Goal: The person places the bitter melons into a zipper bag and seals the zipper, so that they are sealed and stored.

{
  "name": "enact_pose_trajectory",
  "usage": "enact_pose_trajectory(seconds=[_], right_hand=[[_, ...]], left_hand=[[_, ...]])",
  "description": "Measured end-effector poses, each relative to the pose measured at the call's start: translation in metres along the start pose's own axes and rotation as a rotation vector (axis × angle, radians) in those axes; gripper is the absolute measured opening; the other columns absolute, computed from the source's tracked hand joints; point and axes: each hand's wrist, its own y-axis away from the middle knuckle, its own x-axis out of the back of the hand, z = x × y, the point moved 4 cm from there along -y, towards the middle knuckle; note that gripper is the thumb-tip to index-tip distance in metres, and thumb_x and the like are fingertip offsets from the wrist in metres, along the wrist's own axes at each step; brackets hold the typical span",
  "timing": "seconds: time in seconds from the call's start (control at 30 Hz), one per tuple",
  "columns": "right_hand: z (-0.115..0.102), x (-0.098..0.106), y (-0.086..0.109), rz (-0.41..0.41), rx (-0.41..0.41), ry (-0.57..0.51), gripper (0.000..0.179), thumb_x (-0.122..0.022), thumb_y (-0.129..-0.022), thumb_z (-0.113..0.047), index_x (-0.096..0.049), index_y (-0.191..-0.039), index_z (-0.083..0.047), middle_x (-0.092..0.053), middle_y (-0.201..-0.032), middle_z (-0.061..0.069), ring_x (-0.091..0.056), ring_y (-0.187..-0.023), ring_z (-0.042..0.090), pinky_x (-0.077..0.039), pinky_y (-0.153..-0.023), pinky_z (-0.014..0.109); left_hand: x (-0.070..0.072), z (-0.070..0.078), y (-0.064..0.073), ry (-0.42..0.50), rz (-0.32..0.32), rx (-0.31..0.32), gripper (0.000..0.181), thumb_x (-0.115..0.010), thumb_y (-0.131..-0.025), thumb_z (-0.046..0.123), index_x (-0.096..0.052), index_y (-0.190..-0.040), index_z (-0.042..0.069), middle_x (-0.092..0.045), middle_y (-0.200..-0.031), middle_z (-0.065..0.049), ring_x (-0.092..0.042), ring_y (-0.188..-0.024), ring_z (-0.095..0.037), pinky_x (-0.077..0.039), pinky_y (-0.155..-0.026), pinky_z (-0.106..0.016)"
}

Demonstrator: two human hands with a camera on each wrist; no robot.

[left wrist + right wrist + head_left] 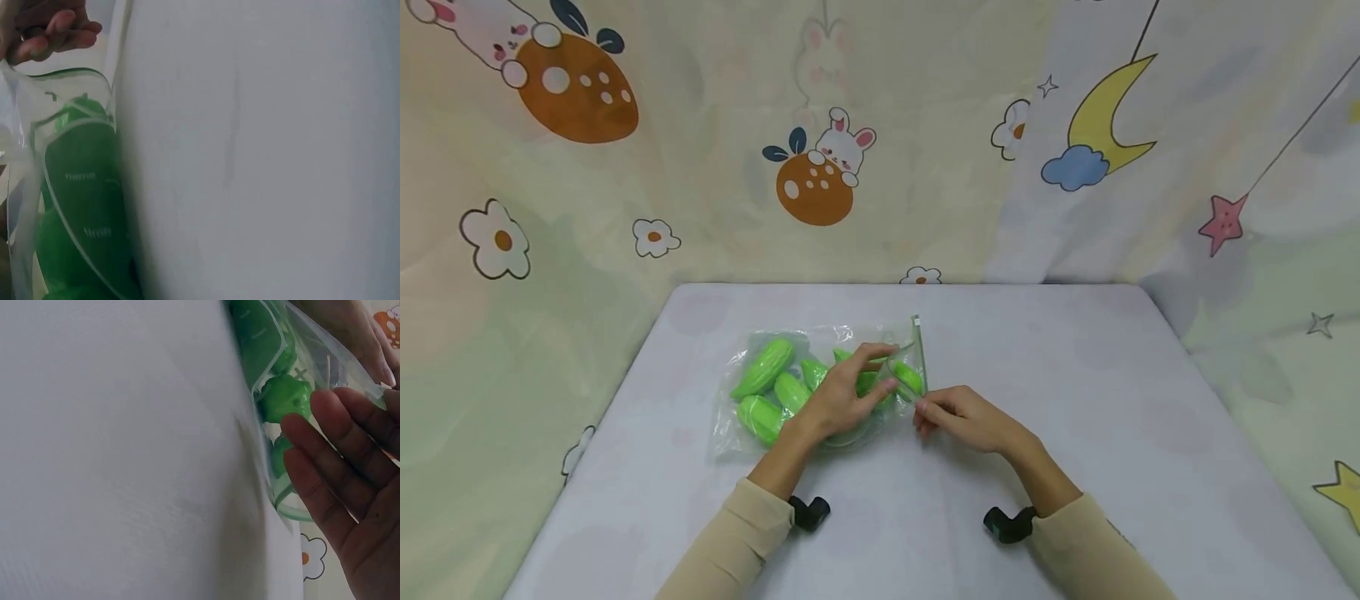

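A clear zip bag [730, 450] lies on the table with several bright green, ridged, long vegetable-like pieces [765, 367] in it. Its zip edge [921, 354] faces right, and the upper film curves back from it. Over the bag near this mouth, my left hand [842, 398] touches the film, thumb and fingers spread apart. My right hand [966, 417] pinches the near corner of the zip edge between thumb and forefinger. In the right wrist view, the other fingers [331, 462] extend beside the bag. Small printed words show on the bag [81, 176] in the left wrist view.
A white cloth covers the table [1075, 358]. Behind and on both sides hangs a patterned curtain [925, 167] with rabbits, flowers and a moon. Black wrist cameras [1011, 525] sit at both sleeves.
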Motion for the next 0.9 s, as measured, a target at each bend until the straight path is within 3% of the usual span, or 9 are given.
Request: enact_pose_trajectory(seconds=[0.1,0.3,0.4,0.57,0.67,0.77,0.9], right_hand=[[0.001,0.001,0.002,0.004,0.007,-0.028,0.035,-0.047,-0.111,-0.024,-0.073,-0.102,-0.002,-0.076,-0.094,0.010,-0.072,-0.090,0.026,-0.058,-0.087,0.038],[0.002,-0.001,0.002,0.009,0.058,-0.019,0.031,-0.049,-0.110,-0.021,-0.073,-0.099,-0.004,-0.071,-0.097,0.007,-0.067,-0.091,0.024,-0.057,-0.084,0.032],[0.001,-0.003,0.000,0.013,0.100,0.011,0.032,-0.050,-0.110,-0.022,-0.073,-0.095,-0.005,-0.065,-0.103,0.003,-0.061,-0.092,0.018,-0.056,-0.082,0.029],[-0.001,-0.005,-0.001,0.020,0.128,0.022,0.031,-0.051,-0.109,-0.019,-0.073,-0.092,-0.005,-0.061,-0.103,0.001,-0.062,-0.089,0.016,-0.056,-0.078,0.029],[-0.001,-0.006,-0.001,-0.021,0.110,-0.002,0.031,-0.051,-0.109,-0.020,-0.073,-0.094,-0.004,-0.062,-0.098,0.006,-0.067,-0.083,0.020,-0.058,-0.076,0.030],[-0.001,-0.008,0.001,-0.051,0.092,-0.011,0.032,-0.050,-0.110,-0.021,-0.073,-0.096,-0.003,-0.061,-0.097,0.009,-0.070,-0.080,0.022,-0.059,-0.075,0.030],[-0.002,-0.005,0.006,-0.013,0.088,0.030,0.031,-0.050,-0.110,-0.021,-0.073,-0.094,-0.006,-0.059,-0.091,0.002,-0.063,-0.074,0.016,-0.055,-0.069,0.026]], left_hand=[[0.004,-0.001,-0.006,0.018,-0.002,-0.027,0.045,-0.061,-0.105,0.030,-0.045,-0.147,0.025,-0.056,-0.150,0.002,-0.064,-0.126,-0.027,-0.055,-0.101,-0.051],[0.020,0.002,-0.022,-0.029,0.056,-0.132,0.035,-0.061,-0.105,0.019,-0.058,-0.139,0.012,-0.066,-0.136,-0.005,-0.067,-0.121,-0.023,-0.054,-0.103,-0.044],[0.026,0.001,-0.037,-0.065,0.047,-0.134,0.032,-0.060,-0.105,0.020,-0.061,-0.135,0.010,-0.067,-0.133,-0.004,-0.066,-0.121,-0.022,-0.052,-0.105,-0.044],[0.032,-0.008,-0.066,-0.055,-0.006,-0.040,0.032,-0.059,-0.106,0.020,-0.059,-0.137,0.010,-0.063,-0.136,-0.004,-0.064,-0.124,-0.028,-0.048,-0.110,-0.044],[0.030,-0.017,-0.081,-0.047,-0.059,0.057,0.032,-0.059,-0.106,0.019,-0.058,-0.137,0.012,-0.060,-0.139,-0.004,-0.062,-0.128,-0.030,-0.045,-0.113,-0.045],[0.023,-0.026,-0.093,-0.077,-0.147,0.165,0.032,-0.058,-0.107,0.024,-0.057,-0.137,0.017,-0.059,-0.142,-0.002,-0.057,-0.134,-0.027,-0.044,-0.114,-0.047],[0.009,-0.036,-0.108,-0.133,-0.298,0.271,0.040,-0.055,-0.107,0.031,-0.053,-0.145,0.018,-0.054,-0.151,-0.005,-0.047,-0.143,-0.029,-0.039,-0.117,-0.049]])
